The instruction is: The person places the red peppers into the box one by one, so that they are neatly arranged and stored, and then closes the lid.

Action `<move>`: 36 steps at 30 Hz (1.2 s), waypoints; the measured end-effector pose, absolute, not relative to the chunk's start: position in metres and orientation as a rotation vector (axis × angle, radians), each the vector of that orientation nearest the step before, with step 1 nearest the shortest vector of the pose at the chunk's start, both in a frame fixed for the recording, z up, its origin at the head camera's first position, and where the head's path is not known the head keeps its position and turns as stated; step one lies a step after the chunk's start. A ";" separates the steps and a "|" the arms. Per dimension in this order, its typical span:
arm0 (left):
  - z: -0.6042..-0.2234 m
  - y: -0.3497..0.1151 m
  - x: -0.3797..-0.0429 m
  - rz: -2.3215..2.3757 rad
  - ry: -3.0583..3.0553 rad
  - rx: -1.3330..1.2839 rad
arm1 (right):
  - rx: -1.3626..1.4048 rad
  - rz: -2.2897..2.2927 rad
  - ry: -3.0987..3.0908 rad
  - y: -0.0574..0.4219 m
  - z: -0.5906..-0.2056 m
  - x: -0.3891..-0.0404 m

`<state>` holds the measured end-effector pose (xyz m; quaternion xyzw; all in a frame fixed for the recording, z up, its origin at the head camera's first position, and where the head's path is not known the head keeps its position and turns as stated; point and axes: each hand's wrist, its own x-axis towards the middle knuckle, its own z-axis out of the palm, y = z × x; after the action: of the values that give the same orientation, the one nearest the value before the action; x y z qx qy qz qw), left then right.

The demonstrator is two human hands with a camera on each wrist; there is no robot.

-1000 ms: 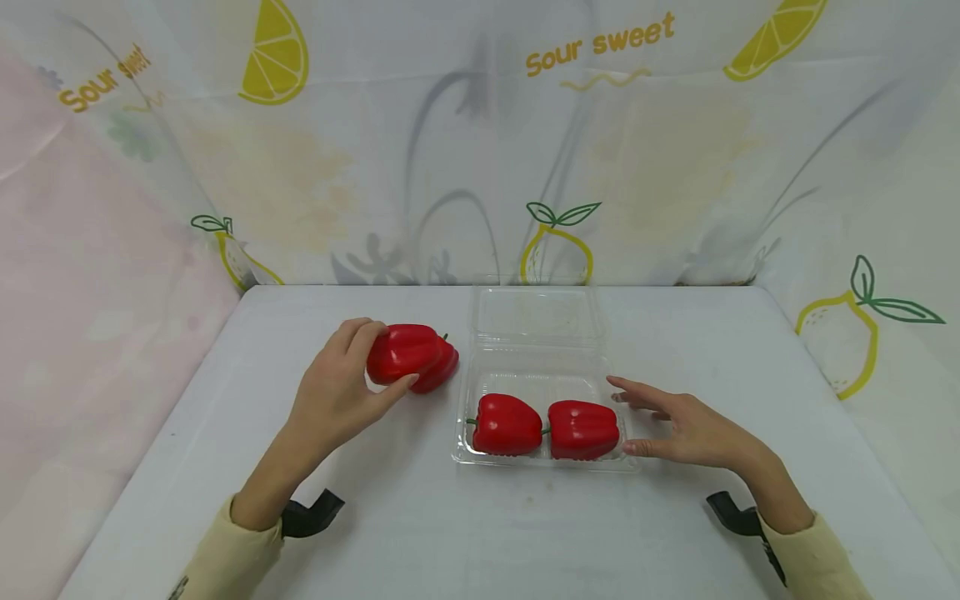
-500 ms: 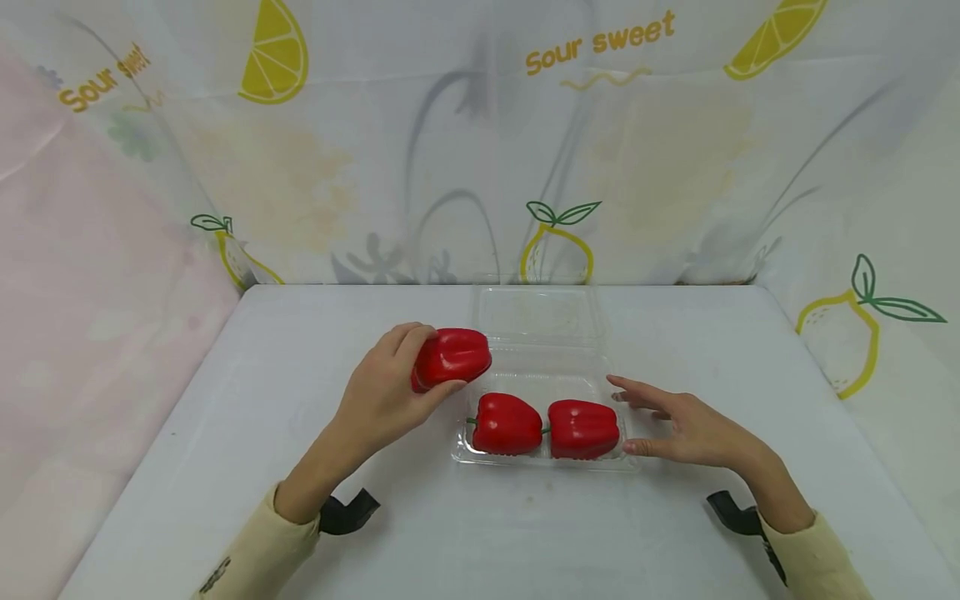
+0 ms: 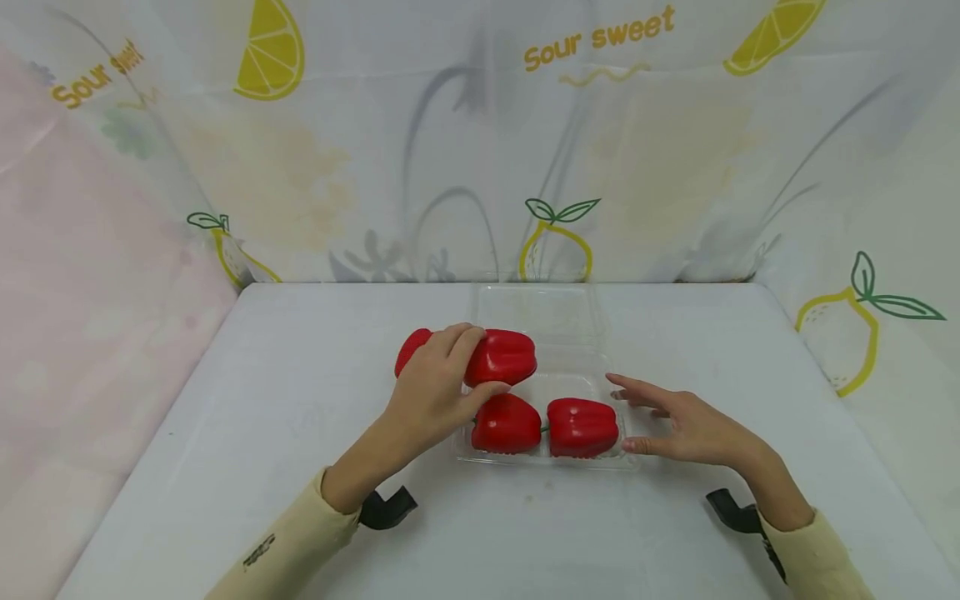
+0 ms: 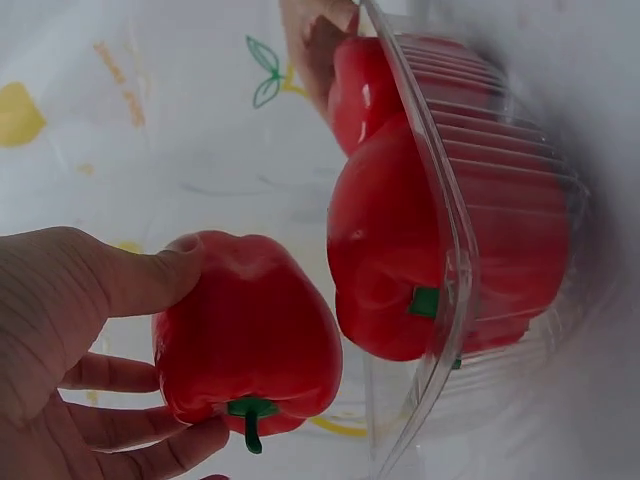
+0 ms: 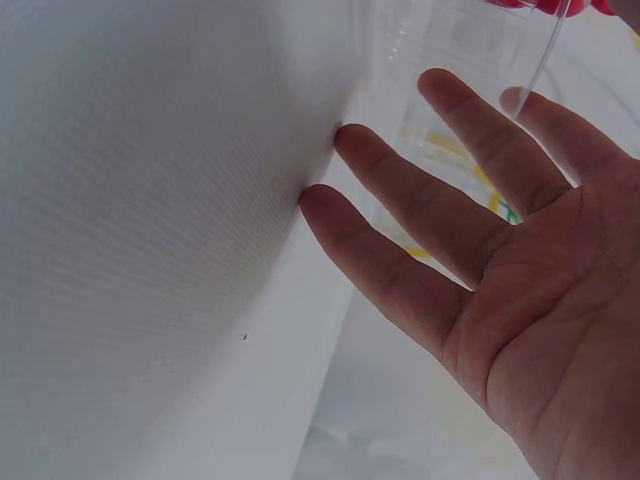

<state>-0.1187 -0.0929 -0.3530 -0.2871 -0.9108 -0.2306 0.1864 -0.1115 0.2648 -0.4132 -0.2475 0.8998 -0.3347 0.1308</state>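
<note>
My left hand (image 3: 435, 382) grips a red bell pepper (image 3: 502, 357) between thumb and fingers, over the rear left part of a clear plastic clamshell box (image 3: 561, 385). In the left wrist view this bell pepper (image 4: 255, 325) has its green stem turned toward the bottom and hangs apart from the box wall. Two more red bell peppers, a left one (image 3: 506, 423) and a right one (image 3: 583, 427), lie along the box's front. Beside the box's right edge is my right hand (image 3: 678, 423), fingers spread; in the right wrist view two fingertips (image 5: 325, 205) meet the white surface.
Another red bell pepper (image 3: 411, 350) lies on the white table (image 3: 300, 358) left of the box, partly hidden by my left hand. The box's transparent lid (image 3: 536, 312) is folded back toward the lemon-print cloth (image 3: 450, 150) behind the table.
My left hand has carried its bell pepper rightward from beside the box to above its rear left part. The pepper left on the table now shows behind the hand. My right hand stays put.
</note>
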 end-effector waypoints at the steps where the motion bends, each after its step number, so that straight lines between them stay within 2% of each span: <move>1: -0.353 -0.090 -0.119 -0.640 -2.571 -0.814 | -0.718 -0.972 2.611 0.265 -0.413 -0.111; 36: -0.366 -0.019 -0.135 -0.555 -2.798 -0.948 | -0.735 -0.984 2.617 0.264 -0.415 -0.112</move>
<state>-0.1353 -0.0187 -0.3657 -0.3147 -0.9287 -0.1843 0.0675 -0.1117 0.2638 -0.4145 -0.2522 0.8982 -0.3377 0.1251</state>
